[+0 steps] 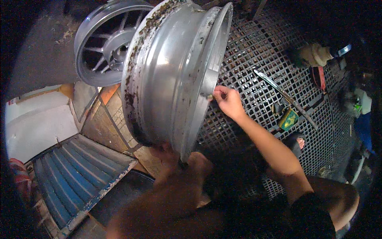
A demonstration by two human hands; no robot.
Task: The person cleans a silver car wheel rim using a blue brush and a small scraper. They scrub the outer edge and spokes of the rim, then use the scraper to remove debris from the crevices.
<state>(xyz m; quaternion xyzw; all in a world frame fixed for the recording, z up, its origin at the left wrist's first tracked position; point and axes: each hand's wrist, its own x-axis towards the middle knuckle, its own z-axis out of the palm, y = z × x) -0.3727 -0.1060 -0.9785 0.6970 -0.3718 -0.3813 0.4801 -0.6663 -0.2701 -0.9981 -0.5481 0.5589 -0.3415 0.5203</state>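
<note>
A large silver wheel rim point(171, 71) stands on edge in front of me, with dark, crusty corrosion along its left lip and scattered spots near the right one. My right hand point(230, 104) is at the right lip, thumb and fingers closed in a pinch. Between the fingertips and the metal shows a small yellowish piece point(210, 97), too small to name. Low down, my left hand point(165, 154) grips the rim's bottom edge; it is dark and smeared, its fingers partly hidden.
Another spoked wheel point(115, 51) leans behind on the left. A ribbed blue metal panel point(75, 175) lies at lower left. On the black grid mat point(254, 44) are a long metal bar point(286, 95) and a green-yellow packet point(288, 120). A foot point(300, 142) rests nearby.
</note>
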